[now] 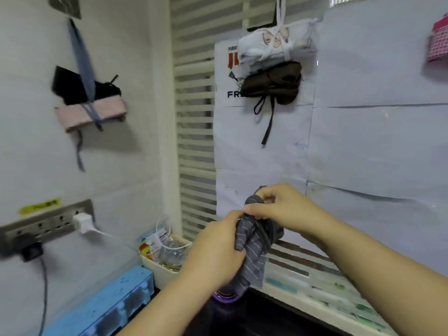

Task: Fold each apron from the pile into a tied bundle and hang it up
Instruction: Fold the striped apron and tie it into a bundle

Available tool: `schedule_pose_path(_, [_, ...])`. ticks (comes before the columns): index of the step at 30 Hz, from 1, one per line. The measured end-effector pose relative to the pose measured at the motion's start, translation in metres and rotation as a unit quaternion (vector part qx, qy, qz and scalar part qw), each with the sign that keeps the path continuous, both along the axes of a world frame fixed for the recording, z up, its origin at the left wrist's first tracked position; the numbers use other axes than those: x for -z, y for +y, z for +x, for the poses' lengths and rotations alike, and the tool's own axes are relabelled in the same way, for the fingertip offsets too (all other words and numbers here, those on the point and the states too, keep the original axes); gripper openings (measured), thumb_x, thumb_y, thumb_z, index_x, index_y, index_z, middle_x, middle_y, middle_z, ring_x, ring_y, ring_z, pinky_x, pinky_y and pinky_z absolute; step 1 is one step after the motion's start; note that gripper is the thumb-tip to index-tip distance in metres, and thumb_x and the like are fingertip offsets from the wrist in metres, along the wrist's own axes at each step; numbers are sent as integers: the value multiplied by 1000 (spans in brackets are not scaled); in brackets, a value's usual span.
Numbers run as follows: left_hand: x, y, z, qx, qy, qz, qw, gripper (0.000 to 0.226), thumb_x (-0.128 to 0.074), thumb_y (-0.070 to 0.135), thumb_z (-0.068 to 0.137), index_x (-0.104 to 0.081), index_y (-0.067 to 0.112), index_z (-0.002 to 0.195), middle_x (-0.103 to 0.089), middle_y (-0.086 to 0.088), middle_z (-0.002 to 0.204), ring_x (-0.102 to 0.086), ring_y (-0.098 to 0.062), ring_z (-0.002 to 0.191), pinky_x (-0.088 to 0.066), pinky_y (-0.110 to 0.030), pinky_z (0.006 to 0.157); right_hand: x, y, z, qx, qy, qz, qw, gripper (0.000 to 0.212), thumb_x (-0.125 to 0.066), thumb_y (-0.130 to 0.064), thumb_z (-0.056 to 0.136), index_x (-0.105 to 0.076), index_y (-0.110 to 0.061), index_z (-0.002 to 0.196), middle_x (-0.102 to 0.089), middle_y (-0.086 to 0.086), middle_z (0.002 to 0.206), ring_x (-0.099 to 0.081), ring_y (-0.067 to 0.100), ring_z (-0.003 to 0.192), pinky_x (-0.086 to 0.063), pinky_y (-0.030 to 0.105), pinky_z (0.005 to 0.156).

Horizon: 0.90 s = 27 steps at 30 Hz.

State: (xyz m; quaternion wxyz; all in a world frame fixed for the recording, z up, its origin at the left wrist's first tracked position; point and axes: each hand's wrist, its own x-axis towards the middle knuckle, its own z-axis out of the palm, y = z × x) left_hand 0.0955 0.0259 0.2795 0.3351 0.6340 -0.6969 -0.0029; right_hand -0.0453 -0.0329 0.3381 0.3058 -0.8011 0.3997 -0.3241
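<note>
White paper sheets (pixel 378 146) cover the wall ahead of you; one printed sheet (pixel 226 76) shows the letters "FR", the rest hidden behind hanging bundles. Two tied bundles hang there, a white bundle (pixel 274 46) above and a brown bundle (pixel 274 84) just beneath, touching it, its straps dangling. On the left wall a pink and black bundle (pixel 89 103) hangs by a grey strap, and a pink checked bundle (pixel 438 37) is cut off at the right edge. Between your hands, near frame centre, is the grey striped apron (pixel 254 241), rolled and held in the air before the wall. Your left hand (pixel 215 253) has its grip closed around the roll's lower part; your right hand (pixel 278 207) pinches the top of it, fingers closed on the fabric. A blue box (pixel 109 304) lies at lower left. Beside it a cream bin (pixel 157 265) holds crumpled clear plastic and printed packets; their writing is too blurred to read. A yellow label (pixel 40 206) above the socket strip (pixel 46 224) is likewise unreadable.
</note>
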Motion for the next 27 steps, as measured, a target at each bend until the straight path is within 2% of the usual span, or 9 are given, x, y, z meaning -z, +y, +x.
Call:
schedule_pose_path(3, [-5,22,8,-94,-173,-42,980,47,-46,19,92,-32,25,136,-63,-2,110,-60,-28,100,-38,-32,66,-7,15,24,-5,97,-113,989,24,-70,-36,78,-67,-15,69,-66,0,70,-59,15,72,-46,36,84])
schedule_pose_path(6, [-24,47,26,-132,-220,-51,965,47,-47,21,93,-32,27,137,-61,0,116,-59,-27,104,-39,-34,68,-24,38,39,-28,127,-167,977,22,-64,-40,83,-64,-23,69,-63,-6,70,-54,10,80,-41,37,90])
schedule_pose_path(9, [-47,79,54,-147,-137,-105,974,51,-55,21,89,-40,34,135,-53,8,123,-54,-19,113,-45,-31,80,-44,54,58,-120,64,-110,985,25,-64,-34,87,-66,-14,73,-64,-3,70,-56,12,74,-43,32,74])
schedule_pose_path(11, [-61,97,73,-158,-28,-164,973,59,-66,21,85,-42,32,137,-48,9,122,-50,-12,116,-38,-20,87,-55,60,74,-175,-26,-26,984,25,-65,-29,88,-66,-9,72,-63,1,70,-56,12,68,-43,28,68])
schedule_pose_path(15, [-82,133,109,-182,241,-217,928,72,-81,33,70,-39,36,129,-55,17,112,-56,-3,102,-39,-19,87,-75,78,120,-235,-194,99,947,19,-64,-19,89,-65,-9,73,-64,2,66,-59,9,57,-46,13,52])
schedule_pose_path(17, [-89,143,126,-163,243,-183,938,62,-85,33,66,-46,34,114,-61,21,103,-61,0,96,-46,-21,86,-83,87,144,-250,-233,129,931,16,-65,-16,88,-67,-7,75,-64,2,62,-59,10,53,-47,13,48])
schedule_pose_path(20, [-106,163,157,-147,188,-140,961,38,-81,15,72,-57,28,98,-69,14,95,-66,-6,92,-50,-20,82,-98,99,186,-252,-285,186,906,11,-65,-10,88,-69,-7,78,-67,0,63,-61,8,53,-47,14,46])
schedule_pose_path(24, [-142,189,198,-127,99,-72,984,27,-73,9,80,-60,28,93,-70,10,87,-64,-2,81,-54,-27,74,-124,113,242,-267,-325,215,882,8,-63,-8,88,-69,-10,83,-72,-1,74,-62,12,76,-53,25,78])
schedule_pose_path(27, [-182,206,234,-134,95,-126,978,24,-73,9,80,-61,22,97,-72,5,90,-66,-3,81,-56,-26,72,-156,125,275,-293,-335,182,877,12,-57,-9,89,-69,-8,91,-74,4,91,-67,19,86,-55,34,79])
